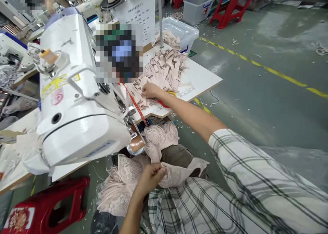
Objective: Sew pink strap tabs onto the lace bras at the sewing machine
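Observation:
My left hand (pixel 151 176) is pinched on the edge of a beige lace bra (pixel 176 175), which lies across my lap below the sewing machine. One lace cup of it rises toward the machine's arm. Out over the white table, my right hand (pixel 151 91) has its fingers closed at the near edge of a heap of beige fabric strips (pixel 164 68); the fingertips are partly hidden among them. The white sewing machine (pixel 84 124) stands left of both hands, a red tape (pixel 134 102) hanging beside its needle area.
Red-handled scissors (pixel 164 104) and a ruler (pixel 186 90) lie near the table's edge. Stacked lace pieces (pixel 114 189) hang at lower left, above a red stool (pixel 48 206). A clear plastic bin (pixel 179 28) stands behind the table. Scraps litter the green floor.

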A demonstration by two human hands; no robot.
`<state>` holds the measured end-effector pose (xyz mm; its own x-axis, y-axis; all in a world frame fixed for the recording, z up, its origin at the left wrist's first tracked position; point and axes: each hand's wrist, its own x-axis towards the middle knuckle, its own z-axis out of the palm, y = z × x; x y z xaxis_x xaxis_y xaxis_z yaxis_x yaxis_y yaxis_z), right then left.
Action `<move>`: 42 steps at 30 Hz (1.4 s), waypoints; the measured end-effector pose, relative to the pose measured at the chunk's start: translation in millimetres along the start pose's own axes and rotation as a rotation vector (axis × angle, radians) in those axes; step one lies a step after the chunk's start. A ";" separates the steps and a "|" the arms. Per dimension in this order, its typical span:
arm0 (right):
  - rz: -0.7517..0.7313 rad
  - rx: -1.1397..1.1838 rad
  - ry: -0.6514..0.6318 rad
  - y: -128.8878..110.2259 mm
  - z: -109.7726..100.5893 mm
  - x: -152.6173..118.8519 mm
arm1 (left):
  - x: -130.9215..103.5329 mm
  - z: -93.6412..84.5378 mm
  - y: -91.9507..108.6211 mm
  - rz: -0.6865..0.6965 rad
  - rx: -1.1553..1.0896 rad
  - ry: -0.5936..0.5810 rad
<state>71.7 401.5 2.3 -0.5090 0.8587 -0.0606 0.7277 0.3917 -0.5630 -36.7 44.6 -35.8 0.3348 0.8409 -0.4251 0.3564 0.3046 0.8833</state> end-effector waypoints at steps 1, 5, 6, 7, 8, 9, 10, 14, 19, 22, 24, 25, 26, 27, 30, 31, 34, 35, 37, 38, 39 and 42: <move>-0.014 0.045 -0.012 5.6 -1.3 -7.3 | -2.3 -2.1 -3.1 0.004 -0.017 0.052; -0.075 0.773 -0.174 22.3 11.8 -67.7 | -7.3 -12.0 -7.8 0.031 -0.105 0.258; -0.086 1.044 -0.253 22.3 19.9 -88.7 | -8.8 -14.6 -5.5 0.041 -0.116 0.284; -0.093 1.223 -0.319 20.1 29.4 -110.6 | -11.0 -17.5 -1.8 0.046 -0.110 0.301; -0.096 1.320 -0.369 15.9 39.7 -132.8 | -14.0 -20.5 3.1 0.045 -0.089 0.308; -0.103 1.370 -0.415 10.2 50.1 -154.2 | -18.0 -23.6 8.8 0.042 -0.056 0.312; -0.114 1.409 -0.458 3.6 59.7 -174.0 | -22.7 -26.7 15.0 0.040 -0.023 0.308; -0.218 1.405 -0.380 -22.7 84.2 -226.5 | -41.6 -34.8 37.9 0.101 0.008 0.248; -0.348 1.342 -0.268 -42.4 92.3 -242.9 | -43.9 -31.9 46.5 0.021 -0.080 0.400; -0.340 1.376 -0.324 -48.4 97.0 -246.1 | -38.4 -31.3 38.7 -0.034 -0.110 0.354; -0.303 1.412 -0.367 -49.3 103.3 -248.2 | -35.5 -32.2 32.3 -0.043 -0.147 0.266; -0.259 1.443 -0.393 -48.7 107.4 -249.5 | -34.6 -32.6 29.8 -0.045 -0.188 0.239; -0.196 1.483 -0.440 -47.6 111.8 -251.2 | -34.1 -32.7 28.2 -0.046 -0.231 0.231; -0.123 1.527 -0.516 -46.1 116.3 -253.2 | -34.0 -32.6 27.5 -0.044 -0.260 0.247; 0.050 1.594 -0.826 -42.5 126.0 -261.2 | -35.2 -30.5 30.7 -0.032 -0.207 0.354; 0.086 1.593 -0.882 -42.4 127.0 -263.7 | -35.7 -29.3 32.6 -0.031 -0.163 0.378; 0.228 1.604 -0.778 -46.0 122.0 -266.1 | -36.3 -25.6 37.3 -0.047 -0.071 0.405; 0.284 1.610 -0.698 -47.2 118.1 -264.6 | -36.4 -24.8 38.3 -0.053 -0.061 0.405; 0.362 1.609 -0.523 -47.3 108.1 -258.9 | -36.6 -24.7 39.3 -0.064 -0.055 0.392; 0.377 1.607 -0.434 -46.1 102.5 -255.5 | -36.9 -25.4 39.5 -0.068 -0.053 0.382; 0.376 1.604 -0.376 -44.3 96.6 -252.2 | -37.2 -26.4 39.4 -0.072 -0.049 0.372; 0.278 1.508 -0.468 -41.5 79.9 -247.3 | -37.0 -28.9 38.4 -0.081 -0.012 0.358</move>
<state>130.7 146.5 -25.2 -0.7402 0.5612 -0.3705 -0.1349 -0.6637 -0.7357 -60.7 38.1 19.6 -0.0213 0.9166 -0.3991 0.3580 0.3798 0.8530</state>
